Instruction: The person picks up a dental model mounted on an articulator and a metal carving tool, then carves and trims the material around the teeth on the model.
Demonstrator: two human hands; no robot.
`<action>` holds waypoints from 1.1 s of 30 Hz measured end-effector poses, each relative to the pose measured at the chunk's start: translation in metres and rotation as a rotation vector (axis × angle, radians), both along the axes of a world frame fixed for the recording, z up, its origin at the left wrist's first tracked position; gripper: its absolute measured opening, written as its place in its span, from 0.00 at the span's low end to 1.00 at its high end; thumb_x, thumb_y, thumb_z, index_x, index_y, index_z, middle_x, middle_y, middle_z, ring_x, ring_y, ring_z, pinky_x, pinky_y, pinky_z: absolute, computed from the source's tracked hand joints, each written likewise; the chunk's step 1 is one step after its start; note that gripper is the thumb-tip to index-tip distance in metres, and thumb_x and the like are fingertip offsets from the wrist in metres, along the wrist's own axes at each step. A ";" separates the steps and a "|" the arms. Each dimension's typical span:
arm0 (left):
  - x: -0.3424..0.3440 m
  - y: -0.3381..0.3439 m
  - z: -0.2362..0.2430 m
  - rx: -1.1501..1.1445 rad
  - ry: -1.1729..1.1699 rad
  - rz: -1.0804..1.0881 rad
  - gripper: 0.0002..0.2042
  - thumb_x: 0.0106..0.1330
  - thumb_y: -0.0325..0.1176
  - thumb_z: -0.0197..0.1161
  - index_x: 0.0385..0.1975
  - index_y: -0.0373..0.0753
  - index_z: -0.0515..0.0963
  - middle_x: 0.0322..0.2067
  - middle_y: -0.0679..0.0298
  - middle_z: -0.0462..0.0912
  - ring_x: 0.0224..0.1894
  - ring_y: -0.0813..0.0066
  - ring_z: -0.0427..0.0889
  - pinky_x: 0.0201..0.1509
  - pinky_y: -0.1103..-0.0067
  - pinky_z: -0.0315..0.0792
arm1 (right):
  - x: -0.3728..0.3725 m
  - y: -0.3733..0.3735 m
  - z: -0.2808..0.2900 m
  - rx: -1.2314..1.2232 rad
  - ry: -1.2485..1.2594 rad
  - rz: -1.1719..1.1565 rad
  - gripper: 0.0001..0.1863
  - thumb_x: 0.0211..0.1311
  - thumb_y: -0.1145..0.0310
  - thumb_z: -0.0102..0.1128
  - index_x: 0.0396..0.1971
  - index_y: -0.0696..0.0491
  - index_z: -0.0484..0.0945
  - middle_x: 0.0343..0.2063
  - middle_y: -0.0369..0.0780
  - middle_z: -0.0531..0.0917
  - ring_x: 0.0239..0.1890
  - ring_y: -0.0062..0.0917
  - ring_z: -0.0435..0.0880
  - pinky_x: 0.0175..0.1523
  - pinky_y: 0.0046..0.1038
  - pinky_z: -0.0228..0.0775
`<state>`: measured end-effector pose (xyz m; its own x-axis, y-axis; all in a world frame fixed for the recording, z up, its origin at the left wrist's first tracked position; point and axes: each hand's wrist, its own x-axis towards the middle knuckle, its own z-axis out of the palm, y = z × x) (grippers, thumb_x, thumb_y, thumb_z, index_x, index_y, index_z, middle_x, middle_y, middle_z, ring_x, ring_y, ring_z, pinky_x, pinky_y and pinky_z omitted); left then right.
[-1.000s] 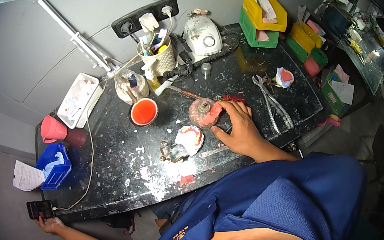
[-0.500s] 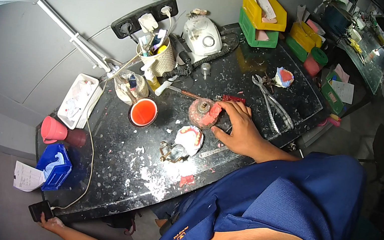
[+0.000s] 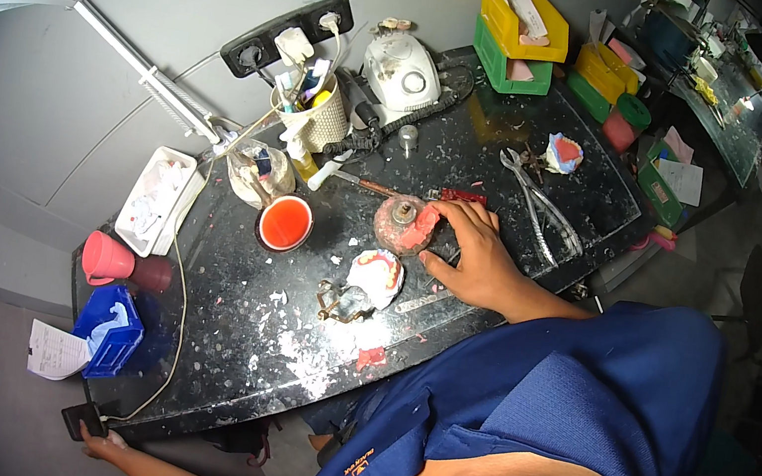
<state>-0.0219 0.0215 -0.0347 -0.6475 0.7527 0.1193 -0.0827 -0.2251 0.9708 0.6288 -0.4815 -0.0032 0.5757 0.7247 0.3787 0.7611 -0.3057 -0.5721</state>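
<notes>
At the lower left, beyond the table corner, my left hand point(image 3: 105, 442) grips a flat black phone-like device point(image 3: 83, 419) with a white cable plugged into it. My right hand point(image 3: 476, 259) rests on the dark table with thumb and fingers apart, by the right side of a round glass spirit burner point(image 3: 394, 225). Pink wax point(image 3: 420, 227) clings to the burner near my thumb and index finger; whether they touch it is unclear. In front lies a white plaster dental model point(image 3: 378, 276) with pink wax and teeth, beside a metal articulator point(image 3: 340, 303).
A cup of red-orange liquid point(image 3: 284, 224) stands left of the burner. Long metal pliers point(image 3: 539, 209) and another dental model point(image 3: 564, 155) lie at the right. White scraps point(image 3: 311, 357) litter the front. A blue bin point(image 3: 116, 347), pink mug point(image 3: 106, 258) and white tray point(image 3: 186, 216) line the left.
My left hand and the black device have shifted very slightly. The right hand and the things on the table stay where they were.
</notes>
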 end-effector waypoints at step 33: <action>-0.006 -0.007 0.005 0.503 -0.775 -0.004 0.35 0.74 0.59 0.51 0.77 0.50 0.62 0.76 0.65 0.65 0.79 0.60 0.57 0.79 0.51 0.52 | 0.000 0.000 0.000 0.009 0.003 0.010 0.36 0.57 0.62 0.72 0.64 0.55 0.69 0.60 0.46 0.76 0.63 0.43 0.72 0.68 0.44 0.58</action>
<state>-0.0278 0.0142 -0.0300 -0.6804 0.7321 -0.0332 -0.6703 -0.6035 0.4318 0.6289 -0.4816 -0.0032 0.5694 0.7273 0.3833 0.7622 -0.2925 -0.5775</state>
